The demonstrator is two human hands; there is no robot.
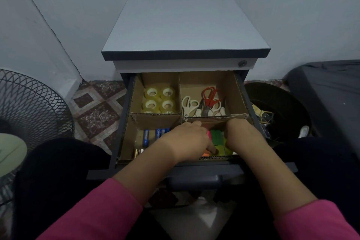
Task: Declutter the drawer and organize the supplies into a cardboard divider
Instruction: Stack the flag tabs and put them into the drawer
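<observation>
The drawer (194,170) is pulled out and holds a cardboard divider (155,121) with four compartments. Tape rolls (158,99) fill the back left one. Red scissors (209,95) and white scissors (188,105) lie in the back right one. Batteries (146,138) lie in the front left one. Green, pink, orange and yellow sticky notes (218,139) sit in the front right one. My left hand (185,138) lies over that compartment, fingers stretched to the cross wall, thumb pressing on the notes. My right hand (241,134) reaches down beside the notes, its fingers hidden.
The grey cabinet top (185,25) stands above the drawer. A wire-grille fan (29,107) is on the floor at the left. A dark round bin (276,111) with scraps stands at the right, beside a dark covered object (331,93). A pale bag (204,216) lies below the drawer.
</observation>
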